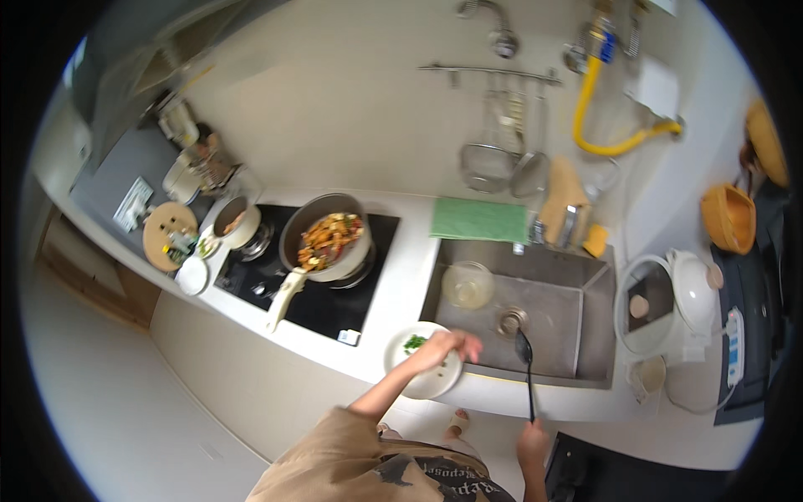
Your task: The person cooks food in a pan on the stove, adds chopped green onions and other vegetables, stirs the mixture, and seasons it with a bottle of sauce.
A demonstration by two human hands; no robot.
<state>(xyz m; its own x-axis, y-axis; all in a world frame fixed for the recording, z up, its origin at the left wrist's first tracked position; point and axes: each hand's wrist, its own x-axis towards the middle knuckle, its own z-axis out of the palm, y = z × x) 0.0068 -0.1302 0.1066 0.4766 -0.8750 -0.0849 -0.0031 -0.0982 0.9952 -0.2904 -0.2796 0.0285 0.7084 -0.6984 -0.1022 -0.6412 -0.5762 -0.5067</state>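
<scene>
My left hand (446,348) is over the right side of a white plate (401,383) at the sink's front left corner, fingers apart and blurred; whether it touches the plate I cannot tell. Chopped green herbs (414,342) lie on that plate. My right hand (532,438) grips the handle of a black cooking spoon (524,349), whose head hangs over the stainless steel sink (546,373) near the drain. A clear bowl (468,285) stands in the sink. On the black hob, a deep pan (290,241) with a cream handle holds cooked food (332,237).
A small saucepan (244,233) stands at the hob's back left, beside a round wooden board (157,235) and a small white dish (192,275). A green cloth (480,219) and knife block (560,194) are behind the sink; a white appliance (690,307) is to its right.
</scene>
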